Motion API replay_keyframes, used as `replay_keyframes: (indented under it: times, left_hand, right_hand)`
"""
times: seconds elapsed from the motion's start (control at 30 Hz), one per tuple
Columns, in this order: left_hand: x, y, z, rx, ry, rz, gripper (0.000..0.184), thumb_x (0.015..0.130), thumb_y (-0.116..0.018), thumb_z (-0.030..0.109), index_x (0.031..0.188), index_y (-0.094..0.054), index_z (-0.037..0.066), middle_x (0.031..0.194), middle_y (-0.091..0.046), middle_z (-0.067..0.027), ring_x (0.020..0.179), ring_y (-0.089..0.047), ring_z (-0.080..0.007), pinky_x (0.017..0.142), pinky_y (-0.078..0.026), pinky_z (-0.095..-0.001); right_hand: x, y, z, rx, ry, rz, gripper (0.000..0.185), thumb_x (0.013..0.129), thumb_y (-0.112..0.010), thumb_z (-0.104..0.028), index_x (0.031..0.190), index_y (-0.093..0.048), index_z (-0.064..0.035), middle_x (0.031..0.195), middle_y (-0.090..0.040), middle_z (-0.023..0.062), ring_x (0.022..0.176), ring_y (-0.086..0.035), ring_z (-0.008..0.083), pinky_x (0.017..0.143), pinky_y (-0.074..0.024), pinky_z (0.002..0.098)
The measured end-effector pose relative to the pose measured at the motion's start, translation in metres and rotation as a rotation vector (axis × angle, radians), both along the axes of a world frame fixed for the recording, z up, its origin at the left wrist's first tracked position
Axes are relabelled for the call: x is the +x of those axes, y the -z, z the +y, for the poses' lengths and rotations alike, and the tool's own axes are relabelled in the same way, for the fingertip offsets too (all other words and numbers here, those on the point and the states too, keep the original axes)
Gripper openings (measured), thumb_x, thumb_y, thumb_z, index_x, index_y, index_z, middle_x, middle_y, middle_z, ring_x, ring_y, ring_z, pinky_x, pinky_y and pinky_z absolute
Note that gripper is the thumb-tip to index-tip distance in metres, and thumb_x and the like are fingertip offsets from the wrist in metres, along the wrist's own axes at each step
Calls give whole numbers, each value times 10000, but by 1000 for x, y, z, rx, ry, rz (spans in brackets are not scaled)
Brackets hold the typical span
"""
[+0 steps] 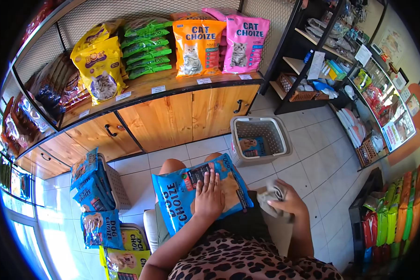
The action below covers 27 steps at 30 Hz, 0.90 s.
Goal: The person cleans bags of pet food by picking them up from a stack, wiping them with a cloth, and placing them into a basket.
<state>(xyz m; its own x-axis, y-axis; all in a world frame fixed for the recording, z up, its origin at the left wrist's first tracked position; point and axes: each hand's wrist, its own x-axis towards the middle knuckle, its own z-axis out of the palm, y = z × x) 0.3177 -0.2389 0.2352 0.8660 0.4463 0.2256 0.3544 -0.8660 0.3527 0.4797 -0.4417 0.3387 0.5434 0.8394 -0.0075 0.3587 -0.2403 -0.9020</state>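
A blue Dog Choize dog food bag (172, 198) lies across my lap, its printed front facing up. My left hand (210, 196) rests flat on the middle of the bag, fingers stretched out. To the right of the bag, my right hand (291, 203) is closed around a crumpled grey-beige cloth (267, 198), slightly blurred. The cloth is held near the bag's right edge; whether they touch I cannot tell.
Ahead on the floor stands a grey plastic basket (284, 135) with another blue bag (253, 146) inside. At left, a second basket (121, 186) holds several blue bags. Yellow bags (126, 261) sit below it. A wooden cabinet (156, 121) carries cat food bags (198, 46).
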Motion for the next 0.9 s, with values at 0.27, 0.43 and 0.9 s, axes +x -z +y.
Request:
replay_keyframes:
  times: [0.27, 0.43, 0.9]
  left_hand:
    - [-8, 4, 10, -2, -5, 64, 562, 928, -417, 234, 1399, -369, -69, 1493, -336, -224, 1407, -287, -366, 1129, -223, -508]
    - [-5, 0, 5, -41, -44, -52, 574, 924, -424, 226, 1407, -346, -75, 1482, -349, -234, 1404, -292, -369, 1130, -226, -501]
    - [-3, -2, 0, -66, -39, -31, 584, 941, -389, 245, 1425, -312, -74, 1501, -311, -235, 1430, -235, -356, 1148, -198, -480]
  right_hand:
    - [-13, 72, 197, -170, 40, -511, 464, 729, -696, -232, 1111, -546, -16, 1087, -608, 140, 734, -620, 325, 667, -512, 406]
    - [19, 105, 241, -111, 45, -676, 307, 760, -672, -253, 975, -609, -44, 891, -661, 156, 665, -624, 348, 590, -502, 401]
    - [-16, 14, 5, -393, -108, -108, 308, 740, -711, -210, 941, -658, 18, 791, -678, 141, 609, -592, 244, 615, -490, 303]
